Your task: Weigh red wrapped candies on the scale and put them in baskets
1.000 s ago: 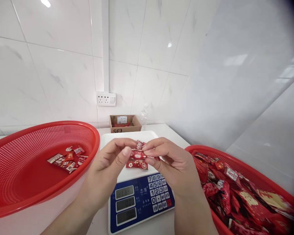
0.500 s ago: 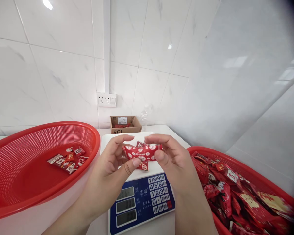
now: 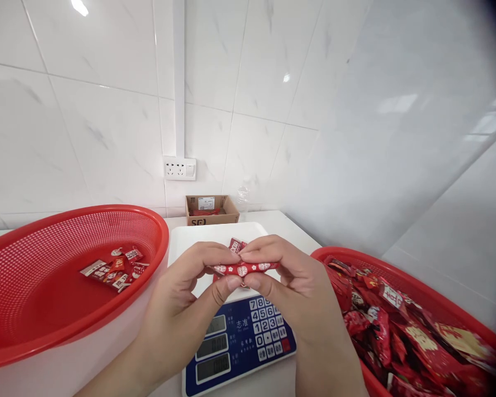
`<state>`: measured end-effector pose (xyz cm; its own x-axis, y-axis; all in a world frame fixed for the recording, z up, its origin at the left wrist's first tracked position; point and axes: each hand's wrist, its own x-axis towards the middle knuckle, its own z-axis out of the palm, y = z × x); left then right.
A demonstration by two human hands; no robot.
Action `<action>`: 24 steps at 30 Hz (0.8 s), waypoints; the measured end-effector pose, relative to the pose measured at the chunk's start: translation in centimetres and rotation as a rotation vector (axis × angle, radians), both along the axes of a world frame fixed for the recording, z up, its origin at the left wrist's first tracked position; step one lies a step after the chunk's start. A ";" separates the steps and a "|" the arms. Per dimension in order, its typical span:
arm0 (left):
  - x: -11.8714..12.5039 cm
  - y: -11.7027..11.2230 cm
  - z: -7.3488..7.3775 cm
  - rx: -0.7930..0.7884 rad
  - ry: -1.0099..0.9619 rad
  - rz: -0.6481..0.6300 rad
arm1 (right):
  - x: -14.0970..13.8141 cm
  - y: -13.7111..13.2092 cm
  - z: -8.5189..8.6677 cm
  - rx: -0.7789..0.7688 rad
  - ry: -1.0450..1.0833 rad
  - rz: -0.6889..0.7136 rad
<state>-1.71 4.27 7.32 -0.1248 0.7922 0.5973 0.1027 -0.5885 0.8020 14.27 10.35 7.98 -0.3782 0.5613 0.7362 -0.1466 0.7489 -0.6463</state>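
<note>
Between my two hands is a red packet with white round patterns [image 3: 242, 269], seen nearly edge-on above the scale. My left hand [image 3: 194, 292] pinches its left part between thumb and fingers. From the other side my right hand [image 3: 291, 281] grips it the same way, the fingertips of both hands meeting near the middle. Behind the held packet, other red packaging [image 3: 236, 245] lies on the white pan of the digital scale [image 3: 190, 234], mostly hidden by my hands. The scale's blue panel has number keys and three displays.
To the left stands a red perforated basket [image 3: 163, 231] with several small packets [image 3: 116, 269] inside. A red basket [image 3: 326, 252] at the right is heaped with red packets [image 3: 397, 325]. Against the wall are a small cardboard box [image 3: 213, 219], a clear plastic bottle [image 3: 243, 201] and a socket [image 3: 181, 169].
My fingers have closed onto the packet from both sides, drawing together at its middle. The packet has turned from face-on to nearly edge-on and sits slightly lower.
</note>
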 end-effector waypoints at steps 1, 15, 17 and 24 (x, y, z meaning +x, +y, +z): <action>0.0 0.0 0.0 0.017 0.001 0.003 | 0.0 0.0 0.0 0.017 0.011 0.002; 0.7 -0.6 -0.6 -0.009 -0.251 -0.150 | -0.8 -1.1 -0.2 0.056 0.076 0.052; 0.6 -0.6 -0.5 -0.019 -0.244 -0.152 | -0.7 -1.2 -0.1 0.039 0.066 0.052; 0.1 -0.3 0.1 -0.117 -0.250 -0.149 | -0.5 -0.8 0.2 -0.044 0.031 0.047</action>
<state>-1.60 3.93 7.37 -0.1332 0.8743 0.4668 -0.1867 -0.4847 0.8545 13.82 9.55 8.18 -0.3823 0.5755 0.7229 -0.2017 0.7115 -0.6731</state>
